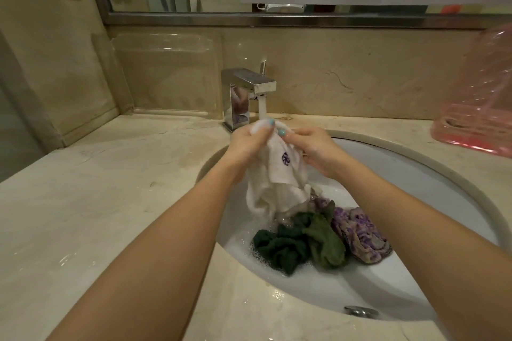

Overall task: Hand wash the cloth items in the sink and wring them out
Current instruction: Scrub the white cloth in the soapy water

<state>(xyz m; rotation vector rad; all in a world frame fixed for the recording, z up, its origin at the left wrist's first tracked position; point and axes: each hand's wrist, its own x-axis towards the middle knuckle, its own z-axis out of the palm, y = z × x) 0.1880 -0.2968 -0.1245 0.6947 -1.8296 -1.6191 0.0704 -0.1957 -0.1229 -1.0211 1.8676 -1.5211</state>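
Observation:
A white cloth with a small dark blue emblem hangs over the white sink, its top under the running water from the chrome faucet. My left hand grips the cloth's top left part. My right hand pinches its top right edge. The cloth's lower end trails into the basin. In the sink bottom lie a dark green cloth, an olive green cloth and a purple patterned cloth, wet and soapy.
A beige marble counter surrounds the sink. A pink plastic bag stands at the right back. A clear plastic sheet leans on the wall left of the faucet. A mirror hangs above. The overflow drain sits at the near rim.

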